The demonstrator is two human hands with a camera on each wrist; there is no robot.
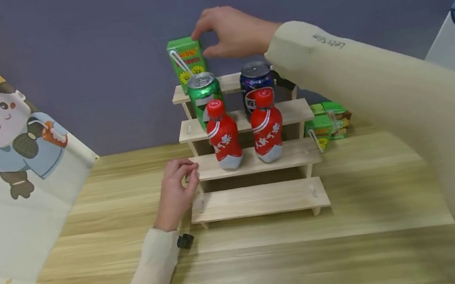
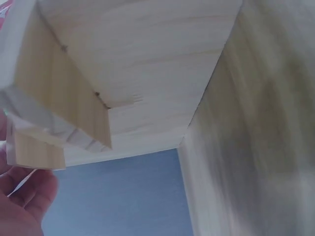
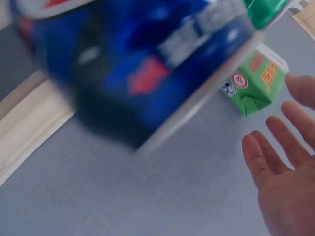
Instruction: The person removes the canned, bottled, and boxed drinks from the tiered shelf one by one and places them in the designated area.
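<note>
A stepped wooden shelf (image 1: 259, 199) stands against a dark wall. At the left end of one of its middle boards, my left hand (image 1: 175, 191) pinches the edge with bent fingers. In the left wrist view its fingers (image 2: 37, 194) touch a wooden end piece (image 2: 37, 150). My right hand (image 1: 236, 32) is above the top board, beside an upright green drink carton (image 1: 188, 60) with a white straw. The right wrist view shows this hand's fingers (image 3: 283, 142) spread, apart from the carton (image 3: 258, 81), holding nothing.
A green can (image 1: 205, 90) and a dark blue can (image 1: 257, 84) stand one step below the carton. Two red bottles (image 1: 226, 142) stand in front of them. More green cartons (image 1: 326, 125) sit on the wood-grain table (image 1: 250, 279) to the shelf's right.
</note>
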